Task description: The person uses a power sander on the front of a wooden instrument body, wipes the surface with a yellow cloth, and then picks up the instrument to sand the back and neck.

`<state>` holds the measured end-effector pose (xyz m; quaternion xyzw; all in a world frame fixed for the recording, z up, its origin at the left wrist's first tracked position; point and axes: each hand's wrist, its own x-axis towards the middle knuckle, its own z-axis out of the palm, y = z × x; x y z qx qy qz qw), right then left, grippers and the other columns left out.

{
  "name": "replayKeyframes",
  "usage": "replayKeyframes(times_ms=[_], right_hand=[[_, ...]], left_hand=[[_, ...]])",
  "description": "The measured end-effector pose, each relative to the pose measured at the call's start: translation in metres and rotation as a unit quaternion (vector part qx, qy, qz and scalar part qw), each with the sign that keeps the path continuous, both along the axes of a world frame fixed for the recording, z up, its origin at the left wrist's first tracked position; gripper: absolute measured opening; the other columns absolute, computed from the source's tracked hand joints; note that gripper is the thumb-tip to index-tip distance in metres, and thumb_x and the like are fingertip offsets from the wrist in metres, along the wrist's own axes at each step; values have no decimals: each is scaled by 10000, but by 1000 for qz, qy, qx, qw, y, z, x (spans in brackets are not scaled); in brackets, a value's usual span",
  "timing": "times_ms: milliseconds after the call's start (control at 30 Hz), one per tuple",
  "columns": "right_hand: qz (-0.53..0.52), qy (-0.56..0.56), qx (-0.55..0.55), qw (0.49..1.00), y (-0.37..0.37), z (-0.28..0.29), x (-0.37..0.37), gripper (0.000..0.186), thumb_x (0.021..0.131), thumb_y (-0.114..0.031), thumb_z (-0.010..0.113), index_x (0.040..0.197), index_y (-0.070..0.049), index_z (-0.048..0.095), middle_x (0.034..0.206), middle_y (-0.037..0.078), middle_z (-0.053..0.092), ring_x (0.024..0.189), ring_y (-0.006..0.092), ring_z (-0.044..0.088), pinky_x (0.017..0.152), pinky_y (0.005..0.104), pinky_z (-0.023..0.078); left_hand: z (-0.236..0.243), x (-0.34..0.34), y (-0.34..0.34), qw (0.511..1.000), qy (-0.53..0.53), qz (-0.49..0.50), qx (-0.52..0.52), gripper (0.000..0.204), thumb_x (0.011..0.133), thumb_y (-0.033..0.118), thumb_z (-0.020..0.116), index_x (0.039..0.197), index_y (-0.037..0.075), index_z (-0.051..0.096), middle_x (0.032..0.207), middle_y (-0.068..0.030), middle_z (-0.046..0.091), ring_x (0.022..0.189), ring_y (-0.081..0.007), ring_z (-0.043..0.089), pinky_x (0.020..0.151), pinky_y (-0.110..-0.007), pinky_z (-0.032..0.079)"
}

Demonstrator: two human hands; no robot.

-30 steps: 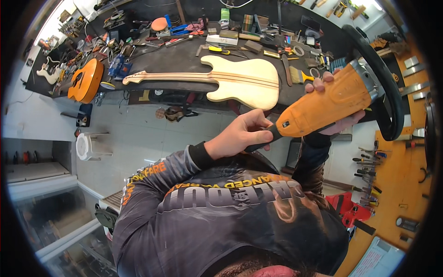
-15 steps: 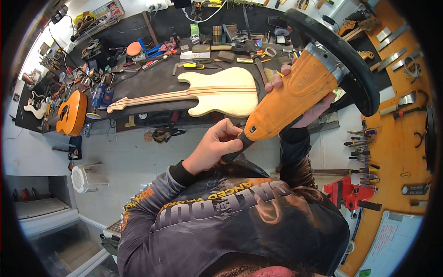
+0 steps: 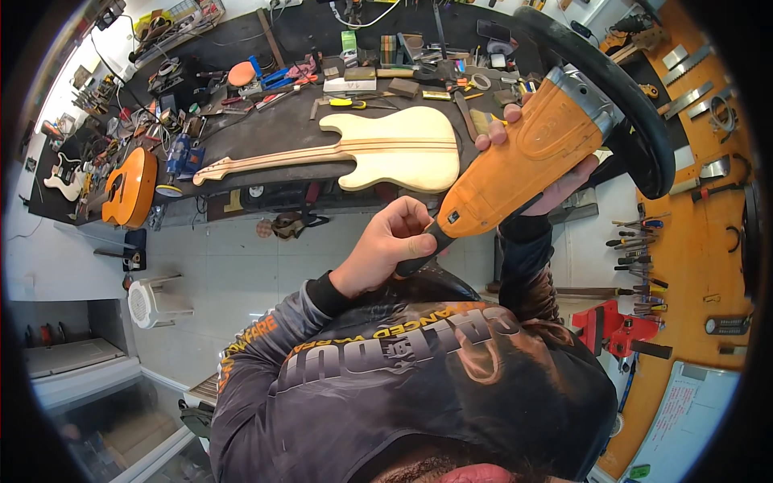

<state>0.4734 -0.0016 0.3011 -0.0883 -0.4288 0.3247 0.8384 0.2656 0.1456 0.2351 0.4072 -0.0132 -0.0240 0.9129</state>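
An orange angle grinder [image 3: 523, 161] is held up at a slant in front of my chest, its silver gear head pointing to the far right. A large, thick black disc [image 3: 636, 121] is seen nearly edge-on at that head. My right hand [image 3: 555, 189] wraps the body from beneath, with fingertips showing over its left edge. My left hand [image 3: 386, 245] is closed around the black tail end [image 3: 419, 256], thumb on top. Behind the grinder, an unfinished pale wood guitar body with neck [image 3: 394, 153] lies on the dark workbench [image 3: 266, 137].
An orange acoustic guitar [image 3: 131, 187] leans at the bench's left beside a blue drill-like tool [image 3: 177, 157]. Many hand tools crowd the bench's back. A red vise [image 3: 616, 328] and a wooden tool board [image 3: 692, 266] stand at right; a white stool [image 3: 149, 302] is at left.
The view has shifted slightly, so the bench and guitars appear a little farther right. My left fingers have moved slightly on the grinder's tail end; both hands keep their hold.
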Motion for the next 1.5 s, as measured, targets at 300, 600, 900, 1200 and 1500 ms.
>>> replayKeyframes(times_ms=[300, 600, 900, 1200, 1500], right_hand=[[-4, 26, 8, 1000, 4, -2, -8, 1139, 849, -900, 532, 1591, -65, 308, 1371, 197, 502, 1161, 365, 565, 1012, 597, 482], [25, 1, 20, 999, 10, 1, -13, 1117, 850, -850, 599, 1582, -59, 305, 1379, 181, 499, 1177, 350, 545, 1050, 585, 464], [70, -11, 12, 997, 13, 5, -16, 1124, 795, -666, 821, 1578, -39, 313, 1354, 134, 495, 1199, 299, 533, 1128, 541, 417], [96, -25, 34, 994, 19, 7, -16, 1145, 809, -740, 755, 1596, -46, 296, 1395, 174, 482, 1236, 352, 525, 1120, 602, 402], [139, -23, 33, 989, 22, 4, -11, 1148, 774, -659, 845, 1607, -57, 335, 1374, 126, 503, 1250, 332, 528, 1143, 572, 379]], left_hand=[[1, -13, -2, 998, 11, 64, 11, 285, 903, 66, 836, 1076, 59, 609, 1070, -10, 684, 920, -65, 643, 839, -248, 532], [-5, -16, 5, 998, -29, 50, 3, 301, 876, 36, 845, 971, 72, 562, 1222, -148, 706, 1038, -170, 711, 898, -333, 580], [19, -25, 16, 998, 4, 2, 63, 392, 882, 170, 883, 1139, 26, 624, 1126, -44, 691, 1002, -97, 650, 916, -280, 534], [14, -27, 24, 993, -16, -67, 95, 382, 961, 229, 791, 1231, 11, 632, 1051, 24, 643, 970, -47, 577, 861, -247, 483], [16, -38, 17, 999, -6, -4, 43, 343, 956, 152, 792, 1177, 24, 564, 991, -50, 662, 821, -103, 634, 765, -287, 536]])
